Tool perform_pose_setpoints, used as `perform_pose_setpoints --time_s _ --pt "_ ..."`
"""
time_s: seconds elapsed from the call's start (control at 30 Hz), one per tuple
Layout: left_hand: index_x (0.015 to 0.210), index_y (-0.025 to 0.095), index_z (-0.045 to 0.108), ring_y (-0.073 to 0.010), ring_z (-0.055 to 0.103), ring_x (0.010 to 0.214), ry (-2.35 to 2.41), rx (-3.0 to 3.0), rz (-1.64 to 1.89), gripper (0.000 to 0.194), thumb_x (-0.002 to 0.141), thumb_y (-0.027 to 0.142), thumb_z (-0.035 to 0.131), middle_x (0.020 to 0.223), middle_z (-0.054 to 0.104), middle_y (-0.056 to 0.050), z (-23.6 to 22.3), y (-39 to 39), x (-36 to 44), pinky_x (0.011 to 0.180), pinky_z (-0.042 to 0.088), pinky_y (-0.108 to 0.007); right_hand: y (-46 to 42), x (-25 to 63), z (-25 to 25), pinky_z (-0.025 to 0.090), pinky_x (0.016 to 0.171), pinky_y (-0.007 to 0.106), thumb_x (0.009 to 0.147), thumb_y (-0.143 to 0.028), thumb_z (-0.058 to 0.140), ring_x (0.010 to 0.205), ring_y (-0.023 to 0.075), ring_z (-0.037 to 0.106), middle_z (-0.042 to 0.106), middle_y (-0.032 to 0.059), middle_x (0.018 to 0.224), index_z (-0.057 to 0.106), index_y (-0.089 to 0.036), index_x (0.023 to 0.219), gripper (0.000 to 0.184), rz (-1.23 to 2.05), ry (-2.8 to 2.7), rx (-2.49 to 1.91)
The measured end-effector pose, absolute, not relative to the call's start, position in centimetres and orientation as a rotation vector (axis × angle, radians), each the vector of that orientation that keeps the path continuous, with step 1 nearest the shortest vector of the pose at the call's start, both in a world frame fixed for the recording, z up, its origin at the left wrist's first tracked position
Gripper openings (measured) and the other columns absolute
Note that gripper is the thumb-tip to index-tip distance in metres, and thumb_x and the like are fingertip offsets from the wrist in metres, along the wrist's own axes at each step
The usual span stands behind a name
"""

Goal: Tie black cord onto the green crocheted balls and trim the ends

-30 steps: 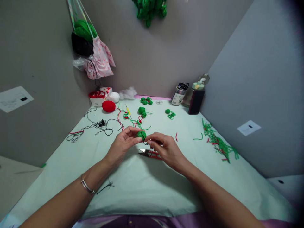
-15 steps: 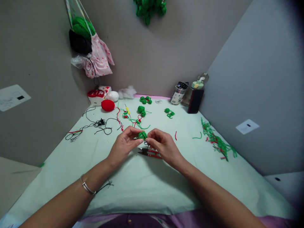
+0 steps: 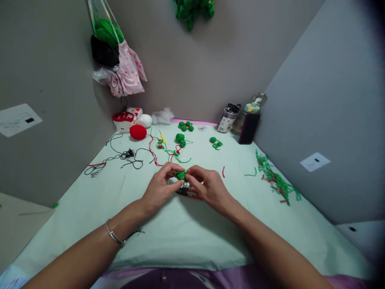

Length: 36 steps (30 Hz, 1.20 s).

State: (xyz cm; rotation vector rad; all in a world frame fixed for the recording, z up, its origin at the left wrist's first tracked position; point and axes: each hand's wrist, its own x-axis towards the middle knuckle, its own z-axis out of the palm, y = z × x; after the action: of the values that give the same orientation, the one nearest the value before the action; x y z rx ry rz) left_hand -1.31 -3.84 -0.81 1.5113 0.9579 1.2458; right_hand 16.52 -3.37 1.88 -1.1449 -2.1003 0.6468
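Observation:
Between finger and thumb of my left hand (image 3: pixel 162 184) is a small green crocheted ball (image 3: pixel 181 175). My right hand (image 3: pixel 207 185) is closed in a pinch at the ball's right side, where black yarn (image 3: pixel 185 184) trails below; the fingertips hide exactly what they grip, though it looks like the end of this yarn. Red-handled thread snips (image 3: pixel 191 193) lie on the table just under my hands, partly covered by the right one. Beyond my hands are green and red crocheted pieces (image 3: pixel 177 152) with loose yarn tails.
A red yarn ball (image 3: pixel 138 132) and tangled black yarn (image 3: pixel 129 153) lie at left. A yellow crochet hook (image 3: pixel 163 138) is near the middle. Green yarn scraps (image 3: pixel 276 180) are heaped at right. A pen cup (image 3: pixel 227 119) and a phone (image 3: pixel 249 128) stand at the back right.
The green ball has turned between my fingers. My right fingertips have closed in against it, and the black yarn loop below it shows less. The snips are more covered now.

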Motion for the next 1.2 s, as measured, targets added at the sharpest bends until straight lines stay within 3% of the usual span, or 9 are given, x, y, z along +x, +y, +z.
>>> perform_pose_setpoints --time_s 0.17,0.27,0.33,0.4,0.53,0.93,1.2 --pt "0.095 0.019 0.063 -0.0176 0.058 0.093 0.981 1.525 1.197 0.019 0.076 0.015 0.067 0.097 0.06 -0.003 -1.0 -3.7 -1.3 0.089 0.045 -0.034 -4.1 16.5 3.6 0.042 0.058 0.023 0.09 -0.019 0.057 0.064 0.01 0.056 0.064 0.0037 0.085 0.063 -0.018 0.079 0.012 0.551 -1.833 -0.925" --pt "0.097 0.019 0.063 -0.0183 0.06 0.093 0.953 1.476 1.113 0.021 0.077 0.018 0.068 0.098 0.061 -0.004 -1.0 -3.6 -1.3 0.088 0.046 -0.035 -4.1 16.7 4.5 0.042 0.05 0.022 0.094 -0.029 0.056 0.055 0.0093 0.06 0.068 0.0037 0.09 0.056 -0.019 0.085 0.013 1.066 -1.597 -0.863" --pt "0.098 0.018 0.063 -0.0188 0.06 0.093 0.949 1.462 1.071 0.021 0.077 0.019 0.068 0.098 0.062 -0.004 -0.9 -3.6 -1.3 0.088 0.046 -0.035 -3.8 17.2 4.9 0.037 0.042 0.02 0.096 -0.033 0.053 0.045 0.009 0.057 0.067 0.0003 0.076 0.051 -0.021 0.087 0.016 1.471 -1.476 -0.808" --pt "0.097 0.018 0.063 -0.0186 0.059 0.092 0.971 1.463 1.043 0.021 0.076 0.019 0.07 0.095 0.062 -0.004 -0.6 -3.6 -1.3 0.087 0.046 -0.035 -3.3 17.8 5.3 0.032 0.04 0.017 0.096 -0.031 0.055 0.039 0.0062 0.048 0.059 -0.0047 0.06 0.052 -0.02 0.086 0.015 1.606 -1.356 -0.752" --pt "0.098 0.018 0.064 -0.017 0.058 0.089 0.933 1.417 1.002 0.022 0.077 0.021 0.072 0.093 0.06 -0.003 -0.3 -3.6 -1.5 0.082 0.046 -0.033 -2.6 19.0 6.1 0.022 0.043 0.015 0.092 -0.027 0.063 0.04 0.0009 0.03 0.044 -0.0082 0.053 0.058 -0.016 0.085 0.013 1.435 -1.189 -0.689" --pt "0.102 0.019 0.064 -0.0135 0.055 0.083 0.841 1.348 0.965 0.026 0.079 0.023 0.074 0.092 0.058 -0.002 -0.3 -3.3 -2.0 0.076 0.045 -0.029 -2.8 18.8 6.0 0.027 0.048 0.019 0.09 -0.025 0.066 0.049 0.004 0.037 0.059 -0.0024 0.068 0.06 -0.018 0.09 0.009 1.148 -1.158 -0.638" --pt "0.095 0.018 0.062 -0.0157 0.059 0.084 0.893 1.431 0.917 0.021 0.076 0.018 0.069 0.09 0.061 -0.002 -0.7 -3.6 -1.9 0.079 0.046 -0.032 -2.6 17.9 5.2 0.024 0.043 0.02 0.084 -0.042 0.071 0.044 0.005 0.029 0.048 -0.006 0.061 0.055 -0.02 0.086 0.027 1.299 -1.265 -0.747"
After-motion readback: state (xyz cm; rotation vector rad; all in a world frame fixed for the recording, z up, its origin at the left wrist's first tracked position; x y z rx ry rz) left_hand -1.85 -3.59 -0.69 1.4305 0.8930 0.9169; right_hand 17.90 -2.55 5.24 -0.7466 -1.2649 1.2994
